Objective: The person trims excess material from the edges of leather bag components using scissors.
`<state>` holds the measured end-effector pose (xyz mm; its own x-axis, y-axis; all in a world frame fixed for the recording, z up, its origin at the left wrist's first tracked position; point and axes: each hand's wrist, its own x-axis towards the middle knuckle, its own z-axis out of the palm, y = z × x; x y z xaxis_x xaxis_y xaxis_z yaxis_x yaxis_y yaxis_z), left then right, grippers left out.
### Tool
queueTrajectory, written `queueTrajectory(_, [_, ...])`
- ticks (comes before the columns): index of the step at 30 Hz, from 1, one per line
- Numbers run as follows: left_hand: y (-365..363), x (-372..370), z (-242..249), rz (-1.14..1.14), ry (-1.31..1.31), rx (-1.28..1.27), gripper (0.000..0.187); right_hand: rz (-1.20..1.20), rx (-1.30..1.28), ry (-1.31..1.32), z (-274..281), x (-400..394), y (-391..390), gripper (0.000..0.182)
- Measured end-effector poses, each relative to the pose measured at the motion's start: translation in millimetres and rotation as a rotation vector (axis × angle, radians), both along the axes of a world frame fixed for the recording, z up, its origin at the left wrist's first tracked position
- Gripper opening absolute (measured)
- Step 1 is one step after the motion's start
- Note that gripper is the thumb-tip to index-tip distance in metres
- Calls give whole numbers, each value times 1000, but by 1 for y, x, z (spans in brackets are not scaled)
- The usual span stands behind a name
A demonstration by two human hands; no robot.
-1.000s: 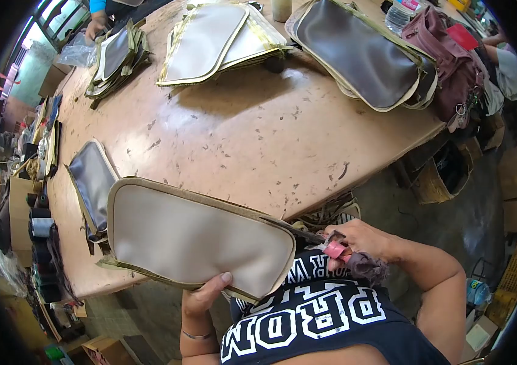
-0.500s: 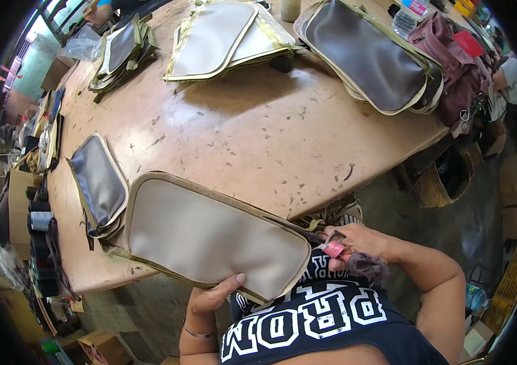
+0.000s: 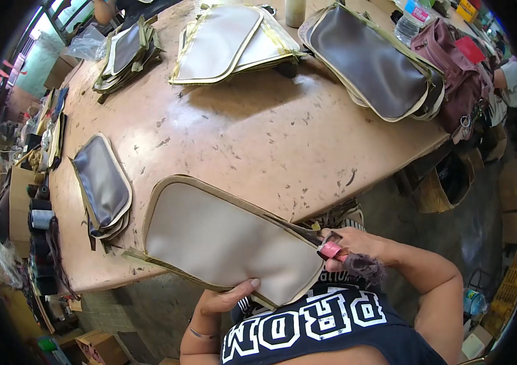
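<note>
A grey-beige, round-cornered leather-like bag panel point(image 3: 228, 240) with a brown border hangs over the table's front edge. My left hand point(image 3: 232, 296) pinches its lower edge, thumb flat on the face and fingers hidden underneath. In my right hand point(image 3: 352, 240) is a pair of scissors point(image 3: 330, 248), its handle wrapped in pink-red material and dark frayed cloth. Their dark blades lie along the panel's upper right edge. To the left, a small stack of dark grey panels point(image 3: 103, 179) rests on the table.
Across the tan table point(image 3: 240, 143) lie a dark panel stack point(image 3: 371, 64), a light panel stack point(image 3: 219, 45) and a smaller stack point(image 3: 126, 52). A maroon bag point(image 3: 450, 73) and a water bottle point(image 3: 410, 23) stand at the right. Thread spools point(image 3: 41, 219) line the left side.
The panel and my left hand have shifted slightly right, widening the gap to the small dark stack. My right hand stays at the panel's right edge with the scissors.
</note>
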<state>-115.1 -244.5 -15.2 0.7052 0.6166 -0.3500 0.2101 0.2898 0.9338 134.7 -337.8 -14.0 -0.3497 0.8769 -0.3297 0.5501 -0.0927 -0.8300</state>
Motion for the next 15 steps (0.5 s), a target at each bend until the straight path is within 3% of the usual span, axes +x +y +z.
queueTrajectory(3, [-3, 4, 2, 57, -26, -38, 9, -98, -4, 93, 6, -2, 1, 42])
queueTrajectory(6, [3, -8, -10, -80, -8, -59, 27, -255, -40, 220, 8, -5, -2, 32])
queueTrajectory(8, [3, -4, -7, -48, -9, -36, 24, -295, -56, 245, 8, -4, -5, 28])
queueTrajectory(12, [0, 6, 3, 31, 10, -126, 20, -211, -21, 194, 11, -4, 0, 32])
queueTrajectory(15, [-2, 2, -6, -135, 57, -51, 20, -138, 10, 104, 12, -6, 6, 30])
